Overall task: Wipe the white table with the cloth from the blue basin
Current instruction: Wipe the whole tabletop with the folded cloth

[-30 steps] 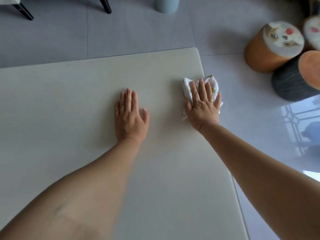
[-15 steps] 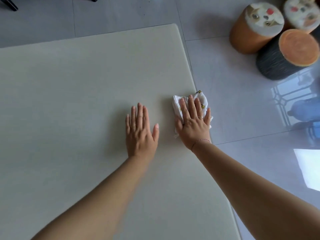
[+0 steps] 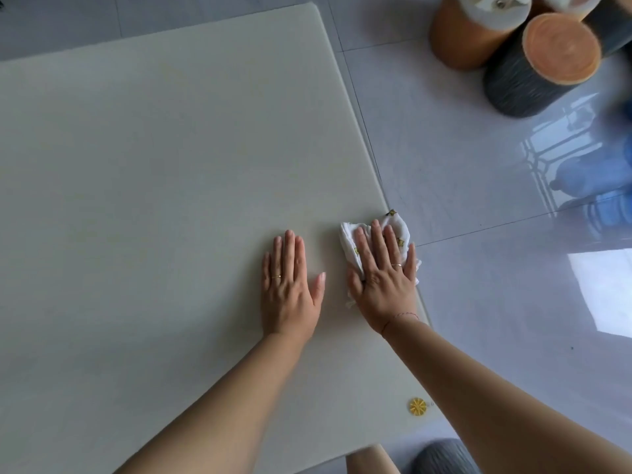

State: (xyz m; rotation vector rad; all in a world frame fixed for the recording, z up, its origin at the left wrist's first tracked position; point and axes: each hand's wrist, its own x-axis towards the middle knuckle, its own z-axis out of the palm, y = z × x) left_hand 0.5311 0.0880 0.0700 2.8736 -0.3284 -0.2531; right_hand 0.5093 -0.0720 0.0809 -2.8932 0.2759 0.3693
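Flatly, right hand (image 3: 383,278) presses cloth (image 3: 393,230) with straight fingers; left hand (image 3: 289,285) lies flat on table (image 3: 136,165).

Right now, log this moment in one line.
step: wipe | right hand presses cloth at table edge | left hand flat on table

white cloth (image 3: 396,223), crumpled, at white table (image 3: 154,165) edge
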